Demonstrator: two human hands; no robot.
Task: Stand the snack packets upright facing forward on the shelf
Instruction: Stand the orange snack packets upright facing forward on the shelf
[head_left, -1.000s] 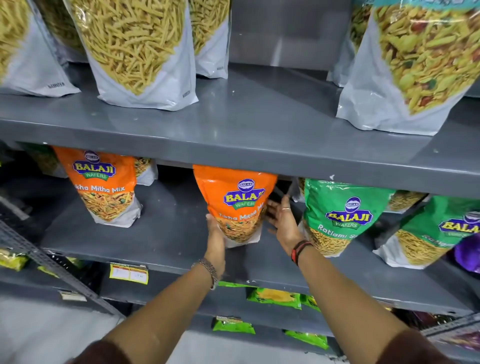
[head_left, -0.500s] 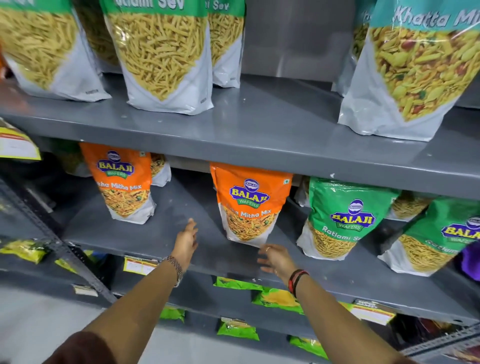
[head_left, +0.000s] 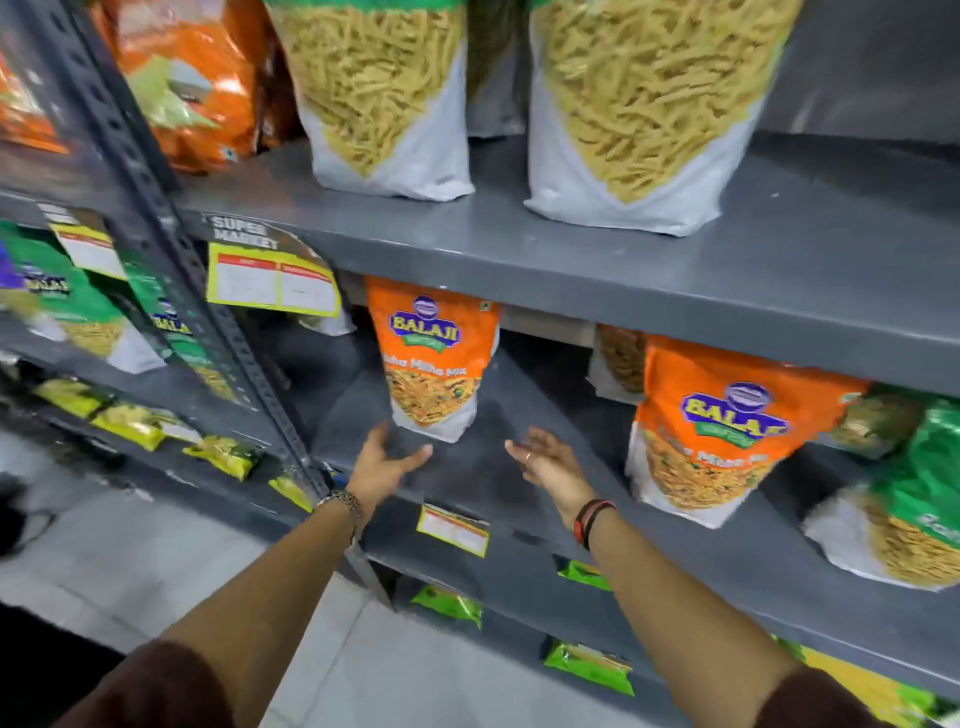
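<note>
An orange Balaji snack packet (head_left: 434, 358) stands upright, label forward, on the grey middle shelf (head_left: 467, 483). My left hand (head_left: 382, 465) is open just below and left of its base, not touching it. My right hand (head_left: 550, 462) is open a little to the packet's right, palm turned inward, holding nothing. A second orange packet (head_left: 711, 431) stands upright further right. A green packet (head_left: 914, 493) leans at the far right edge.
Large sev packets (head_left: 384, 93) stand on the shelf above. A slotted metal upright (head_left: 208, 291) with a yellow price tag (head_left: 272, 283) divides this rack from the left one. Small green and yellow packets (head_left: 589, 667) lie on the lower shelves. Grey floor shows below.
The view swung left. Both hands let go of the right-hand orange packet, which stands upright, and moved left to either side of the other orange packet.
</note>
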